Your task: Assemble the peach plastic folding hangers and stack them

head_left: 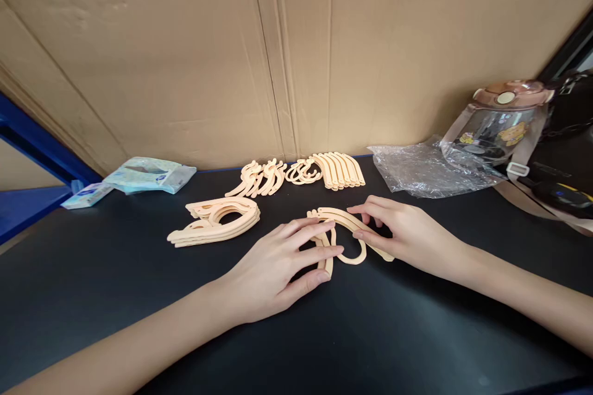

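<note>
Beige pieces of a folding clothes hanger lie together on the black table in front of me. My left hand (294,262) rests with its fingers stretched out and spread over the left hanger arm (328,265), touching it. A rounded hook piece (356,260) loops out between my hands. Thumb and fingertips of my right hand (393,228) close from both sides on the right hanger arm (383,253), which slants down to the right. The joint (319,213) at the top is partly covered by my left fingers.
A stack of folded hangers (231,231) lies left. Behind are curved arms (264,178), hook pieces (304,171) and a row of arms (340,170). Tissue packs (151,174) lie far left. Clear plastic wrap (426,166), a strapped bottle (500,123) and a dark bag (567,142) stand right.
</note>
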Tool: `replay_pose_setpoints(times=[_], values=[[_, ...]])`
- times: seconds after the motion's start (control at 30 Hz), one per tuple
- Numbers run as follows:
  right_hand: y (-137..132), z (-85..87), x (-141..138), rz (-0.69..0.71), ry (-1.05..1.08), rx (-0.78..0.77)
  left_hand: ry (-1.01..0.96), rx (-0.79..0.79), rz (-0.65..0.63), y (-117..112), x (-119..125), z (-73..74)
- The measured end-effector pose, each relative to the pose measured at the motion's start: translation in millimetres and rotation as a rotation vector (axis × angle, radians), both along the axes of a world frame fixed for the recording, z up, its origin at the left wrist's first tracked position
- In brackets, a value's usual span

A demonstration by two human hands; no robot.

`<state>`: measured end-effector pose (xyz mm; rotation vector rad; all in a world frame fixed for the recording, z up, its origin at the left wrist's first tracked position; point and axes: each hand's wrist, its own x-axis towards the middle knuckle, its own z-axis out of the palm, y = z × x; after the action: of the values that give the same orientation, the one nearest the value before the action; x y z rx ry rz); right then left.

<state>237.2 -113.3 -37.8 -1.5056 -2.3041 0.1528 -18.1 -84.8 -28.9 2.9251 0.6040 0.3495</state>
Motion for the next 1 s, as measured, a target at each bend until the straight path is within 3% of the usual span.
replay_pose_setpoints(times=[0.23,0.4,0.8,1.0], values=[[2,-0.7,4,-0.092,0.042,-0.014,-0.087,-0.041,-0.058,3,-3,-7.0],[2,-0.1,4,-0.073,0.012,0.010,-0.175,-0.044,-0.074,-1,-3,-3.7],[2,0.0,4,-0.070,-0.038,0.048,-0.343,0.121,-0.068,-4,1,-4.1],[2,-0.9,2,-0.039,-0.018,0.106,-0.258,0.046,-0.201,-8,0,0.3]])
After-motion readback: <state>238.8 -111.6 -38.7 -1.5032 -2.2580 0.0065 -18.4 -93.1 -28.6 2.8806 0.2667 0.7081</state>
